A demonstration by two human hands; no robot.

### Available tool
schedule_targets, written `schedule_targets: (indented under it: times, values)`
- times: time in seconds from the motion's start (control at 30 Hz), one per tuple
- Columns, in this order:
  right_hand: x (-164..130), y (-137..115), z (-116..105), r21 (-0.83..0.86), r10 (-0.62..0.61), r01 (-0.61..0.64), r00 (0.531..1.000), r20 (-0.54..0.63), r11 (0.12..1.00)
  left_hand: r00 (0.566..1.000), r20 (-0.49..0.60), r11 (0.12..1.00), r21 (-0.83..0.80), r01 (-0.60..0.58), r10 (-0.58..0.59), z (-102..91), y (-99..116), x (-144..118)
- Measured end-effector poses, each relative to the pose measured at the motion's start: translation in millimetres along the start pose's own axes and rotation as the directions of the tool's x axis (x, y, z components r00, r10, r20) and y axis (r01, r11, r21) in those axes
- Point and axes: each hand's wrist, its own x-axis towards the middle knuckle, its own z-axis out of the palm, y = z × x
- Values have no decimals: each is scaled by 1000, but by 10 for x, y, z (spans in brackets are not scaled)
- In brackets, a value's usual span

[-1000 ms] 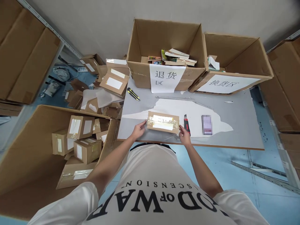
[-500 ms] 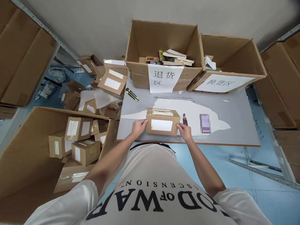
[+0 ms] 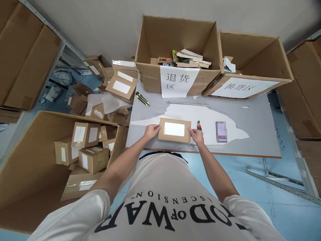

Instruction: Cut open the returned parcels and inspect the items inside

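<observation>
Between my hands is a small brown cardboard box (image 3: 167, 136) near the table's front edge, its white label facing up toward me. My left hand (image 3: 151, 131) pinches the box's left side. At the opposite side, my right hand (image 3: 197, 135) grips the right edge with thumb and fingers. Just beyond the right hand lies a red and black box cutter (image 3: 199, 125). Farther right, a purple phone-shaped item (image 3: 221, 132) with a blurred face lies on the table. A yellow and black box cutter (image 3: 142, 99) rests at the table's back left.
Two large open cartons, one holding books (image 3: 193, 60) and a labelled one (image 3: 250, 87), stand along the back of the grey table (image 3: 260, 134). At left, a big carton (image 3: 22, 160) holds several taped parcels (image 3: 94, 159). Opened boxes (image 3: 120, 87) pile up behind it.
The box has tipped so that its labelled face now points upward and its taped face no longer shows. Both hands have stayed on its sides. The view has shifted slightly.
</observation>
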Motion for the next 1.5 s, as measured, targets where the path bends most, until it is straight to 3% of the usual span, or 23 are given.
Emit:
schedule_targets:
  times: [0.2,0.4,0.63,0.8,0.9,1.03,1.2,1.3,1.5]
  values:
    - [-129,199,30,207,52,-57,998,29,977,999,23,993,-114,-20,22,16,-205,-86]
    - [-508,504,83,268,-89,41,982,168,962,987,145,994,-100,-51,65,89,-460,-500]
    - [-643,415,248,303,-66,12,983,170,953,996,91,996,-84,-14,21,276,-406,-619]
    - [-637,346,191,344,-86,16,979,187,939,995,85,995,-88,-39,46,216,-340,-608]
    - [-595,244,50,334,-117,51,976,183,941,998,48,997,-66,-31,34,96,-231,-586]
    - [-402,5,-235,159,-147,128,982,115,979,996,-73,998,-37,-47,44,-69,37,-451]
    - [-65,-202,-404,9,-95,95,987,127,995,988,-154,999,-46,-18,11,-122,305,-182]
    - [72,-212,-355,7,-47,47,988,145,999,989,-141,998,-55,23,-31,-86,299,-66]
    - [140,-191,-240,55,2,-6,998,57,998,998,2,930,-362,-62,68,46,113,-98]
